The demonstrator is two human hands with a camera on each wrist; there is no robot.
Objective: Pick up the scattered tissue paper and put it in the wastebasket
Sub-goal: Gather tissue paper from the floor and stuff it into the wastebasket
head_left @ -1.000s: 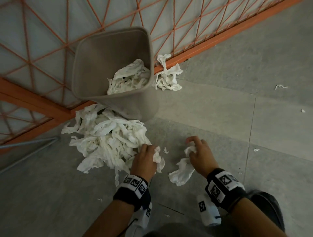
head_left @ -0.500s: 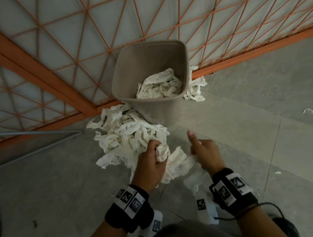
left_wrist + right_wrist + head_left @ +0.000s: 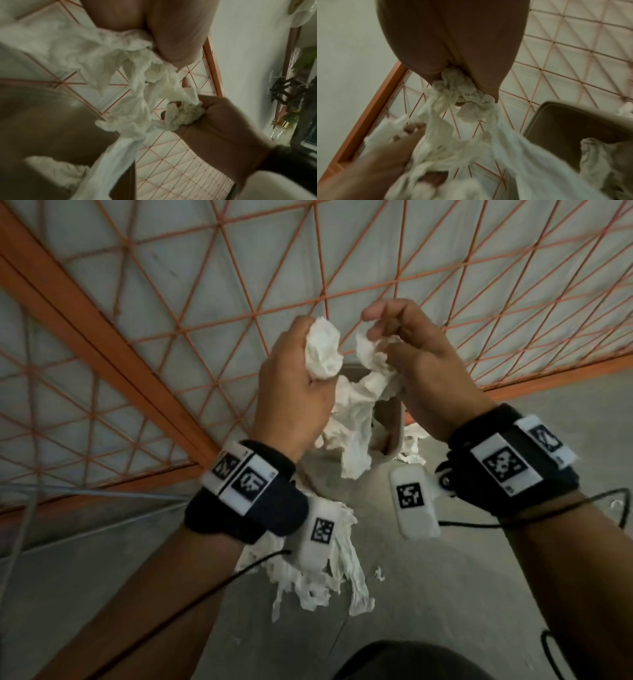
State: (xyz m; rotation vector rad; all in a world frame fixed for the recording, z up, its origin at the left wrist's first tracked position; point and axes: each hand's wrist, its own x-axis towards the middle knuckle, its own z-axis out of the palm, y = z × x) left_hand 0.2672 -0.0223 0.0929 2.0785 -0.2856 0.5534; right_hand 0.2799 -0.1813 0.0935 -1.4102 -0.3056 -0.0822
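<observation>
Both hands are raised close together above the taupe wastebasket (image 3: 390, 419), which they mostly hide. My left hand (image 3: 291, 378) grips a crumpled wad of white tissue paper (image 3: 322, 350). Next to it, my right hand (image 3: 414, 354) pinches another bunch, index finger sticking out. A long tangle of tissue (image 3: 352, 419) hangs from both hands toward the basket mouth. In the right wrist view the basket (image 3: 565, 125) lies below and holds tissue (image 3: 594, 155). In the left wrist view the hanging tissue (image 3: 137, 86) joins the two hands. A pile of tissue (image 3: 325, 583) lies on the floor under my left wrist.
An orange wire lattice panel (image 3: 205, 302) with a thick orange frame stands right behind the basket. More tissue (image 3: 411, 440) lies beside the basket's right side, and small scraps (image 3: 616, 503) dot the grey floor. Thin grey rods (image 3: 68, 494) run along the left.
Both hands have risen from the floor, carrying a gathered bunch of tissue up over the wastebasket. The view has tilted up toward the lattice panel.
</observation>
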